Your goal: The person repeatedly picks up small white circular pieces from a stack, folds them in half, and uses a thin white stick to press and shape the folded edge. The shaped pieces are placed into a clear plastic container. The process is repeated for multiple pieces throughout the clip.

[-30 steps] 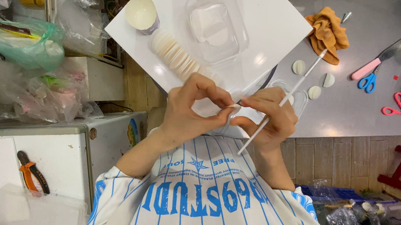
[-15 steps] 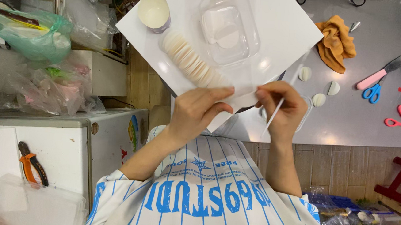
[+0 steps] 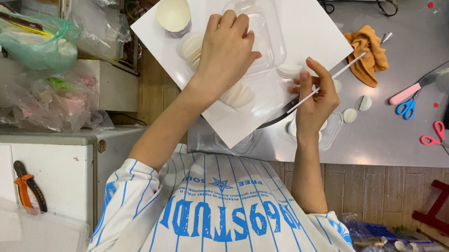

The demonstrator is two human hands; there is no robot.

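Now the left hand (image 3: 229, 50) lies palm-down, fingers spread, on the clear plastic tray (image 3: 265, 26) upon the white board (image 3: 315, 27), gripping nothing; the right hand (image 3: 315, 98), just beside the board's edge, pinches a thin white stick (image 3: 338, 76) between thumb and fingers; white discs (image 3: 237, 96) lie on the board under the left wrist.

A thin white stick (image 3: 326, 84) (held slanted) angles over a row of white discs (image 3: 235, 95).

Left hand (image 3: 227, 50) stretched forward, palm down, fingers together and slightly curled, right hand (image 3: 316, 98) beside it, raised upright, fingers pinched, forearms bare
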